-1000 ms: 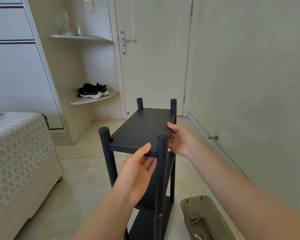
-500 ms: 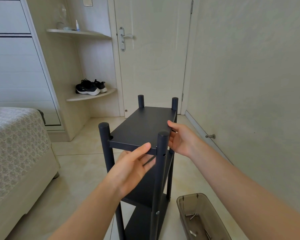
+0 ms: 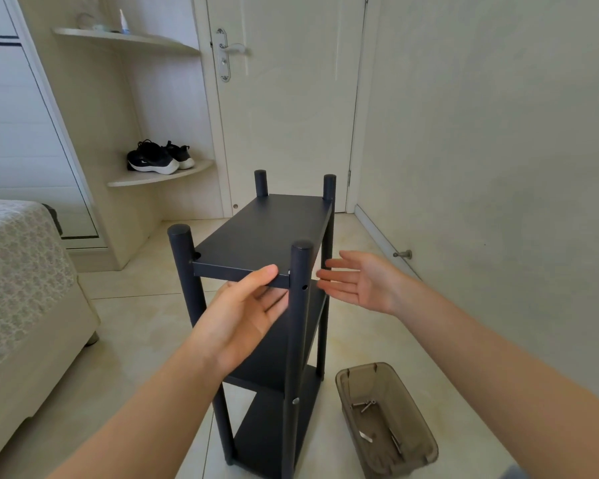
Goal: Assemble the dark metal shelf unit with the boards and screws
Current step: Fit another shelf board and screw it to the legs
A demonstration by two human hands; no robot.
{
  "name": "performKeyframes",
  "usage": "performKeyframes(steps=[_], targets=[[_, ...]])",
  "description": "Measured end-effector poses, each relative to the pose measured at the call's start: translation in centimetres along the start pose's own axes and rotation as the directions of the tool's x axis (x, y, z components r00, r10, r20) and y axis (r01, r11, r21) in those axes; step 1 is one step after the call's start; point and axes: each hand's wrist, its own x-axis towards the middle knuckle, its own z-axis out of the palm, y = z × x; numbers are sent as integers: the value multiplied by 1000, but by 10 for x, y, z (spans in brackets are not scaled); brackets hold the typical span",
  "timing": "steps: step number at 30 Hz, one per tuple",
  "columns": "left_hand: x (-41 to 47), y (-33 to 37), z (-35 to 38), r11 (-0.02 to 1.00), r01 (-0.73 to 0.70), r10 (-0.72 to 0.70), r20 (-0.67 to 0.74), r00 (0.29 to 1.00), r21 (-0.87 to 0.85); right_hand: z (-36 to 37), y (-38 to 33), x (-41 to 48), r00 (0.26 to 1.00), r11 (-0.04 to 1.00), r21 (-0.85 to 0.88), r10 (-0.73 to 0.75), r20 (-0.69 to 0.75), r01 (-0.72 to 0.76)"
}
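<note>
The shelf unit stands upright on the floor, three boards between four posts. One screw shows low on the near post; the hole by the top board looks empty, so fastening seems unfinished. The left hand rests its thumb on that board's edge, fingers straight; the right hand hovers flat, apart. The tray holds more screws.

glossy beige tiled floor: dark metal three-tier shelf unit stands upright; translucent brown plastic bin just right of it; patterned-cover bed well left.
</note>
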Motion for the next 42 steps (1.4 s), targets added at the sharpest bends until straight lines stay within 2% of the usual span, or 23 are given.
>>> performKeyframes(steps=[6, 12, 17, 20, 23, 25, 31, 34, 42], targets=[[-1, -1, 5, 1000, -10, 11, -67, 998, 6, -40, 55, 2, 988, 950, -289, 87, -128, -121], [-3, 1, 9, 999, -41, 42, -49, 998, 16, -78, 159, 21, 922, 914, -257, 229, -311, -314], [-5, -1, 10, 998, -63, 64, -27, 998, 27, -100, 223, 25, 879, 812, -397, 272, -391, -428], [-5, -2, 10, 997, -79, 79, -22, 997, 25, -112, 241, 25, 889, 717, -556, 203, -409, -420], [-4, -2, 9, 997, -79, 79, -14, 997, 15, -120, 255, 25, 901, 486, -762, 163, -402, -428], [-3, -2, 8, 997, -75, 75, -2, 997, 1, -125, 265, 27, 900, 372, -819, 171, -402, -437], [-3, -2, 6, 997, -79, 79, -6, 997, -15, -126, 289, 31, 912, 167, -904, 190, -363, -394], [-3, -2, 6, 996, -84, 84, -8, 996, -11, -122, 296, 31, 923, 160, -916, 185, -339, -368], [-4, -3, 7, 997, -79, 79, -13, 997, -14, -99, 312, 29, 930, 161, -951, 303, -208, -265]])
